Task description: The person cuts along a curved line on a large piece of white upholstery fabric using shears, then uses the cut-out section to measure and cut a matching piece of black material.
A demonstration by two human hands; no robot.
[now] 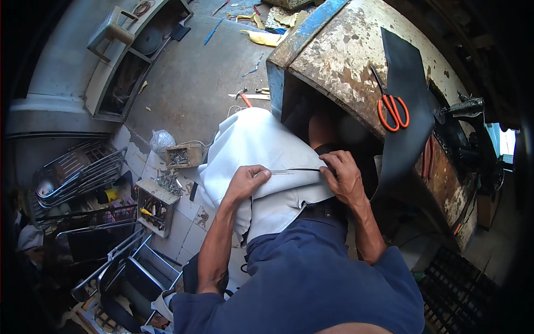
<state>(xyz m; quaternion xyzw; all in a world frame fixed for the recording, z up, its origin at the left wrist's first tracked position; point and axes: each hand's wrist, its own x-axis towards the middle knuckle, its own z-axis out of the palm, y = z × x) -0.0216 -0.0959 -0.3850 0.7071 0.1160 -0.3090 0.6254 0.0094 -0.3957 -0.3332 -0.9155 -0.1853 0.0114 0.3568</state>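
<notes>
A large white textured sheet (pixel 250 139), which looks like vinyl or leatherette, is draped over my lap and knees. Along a folded part of it my left hand (pixel 247 182) is closed, thumb and fingers pinching the material. To the right, my right hand (pixel 345 175) grips the same fold with bent fingers. Between the two hands runs a thin dark line (pixel 305 169); whether it is a strip, a cord or a gap is too small to tell. Below the hands the sheet hangs in loose folds against my dark clothing.
A worn bench (pixel 345 61) at right bears orange-handled scissors (pixel 393 111) and a black sheet (pixel 409 72). On the floor lie a hammer (pixel 243 98) and wooden boxes of small parts (pixel 157 209). Folded metal chairs (pixel 83 170) crowd the left; a low cabinet (pixel 125 83) stands beyond.
</notes>
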